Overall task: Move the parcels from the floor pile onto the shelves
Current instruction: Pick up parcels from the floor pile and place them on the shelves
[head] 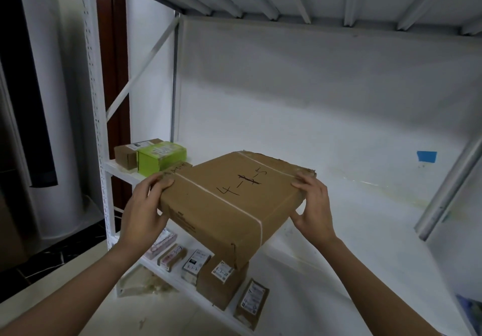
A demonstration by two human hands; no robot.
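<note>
With both arms stretched forward, the left hand (146,205) and right hand (314,205) clamp opposite ends of the cardboard parcel (229,200), fingers curled over its edges, above the white shelf (365,231).

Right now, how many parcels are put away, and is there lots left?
Done: a brown box and a green box sit on the middle shelf, and several small parcels lie on the lower shelf. In hand: the left hand and right hand grip the big cardboard box over the middle shelf. Left: the floor pile is out of view, so I cannot tell how many remain.
</note>
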